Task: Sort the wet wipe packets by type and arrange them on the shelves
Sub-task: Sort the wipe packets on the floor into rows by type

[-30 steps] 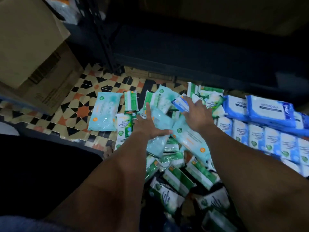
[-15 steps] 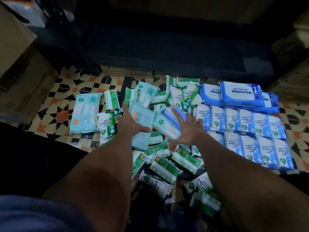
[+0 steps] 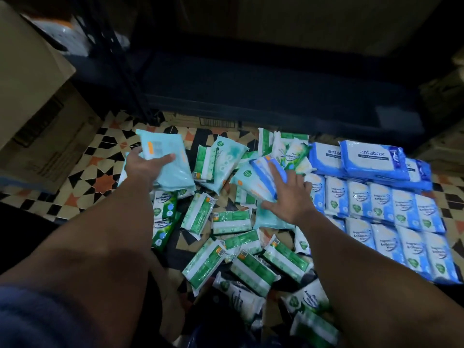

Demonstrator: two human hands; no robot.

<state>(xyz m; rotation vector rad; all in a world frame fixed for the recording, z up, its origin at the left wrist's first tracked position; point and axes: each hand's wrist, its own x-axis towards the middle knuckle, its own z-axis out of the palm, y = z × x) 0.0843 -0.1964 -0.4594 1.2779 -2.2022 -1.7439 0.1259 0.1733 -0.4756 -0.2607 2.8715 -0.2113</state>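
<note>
Your left hand [image 3: 145, 167] has lifted 1 pale packet [image 3: 165, 162], pinching it left of the pile [image 3: 238, 222]; your right hand [image 3: 288, 197] now presses spread fingers there, so sorting goes on.

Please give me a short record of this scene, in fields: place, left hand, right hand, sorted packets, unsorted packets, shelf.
place: patterned tile floor in front of a dark shelf
left hand: left hand holds a pale teal packet above the floor
right hand: right hand rests, fingers spread, on a small blue packet in the pile
sorted packets: blue packets in neat rows at the right, larger antabax packs behind them
unsorted packets: green packets lie mixed in the middle
shelf: no packets seen on it
</note>
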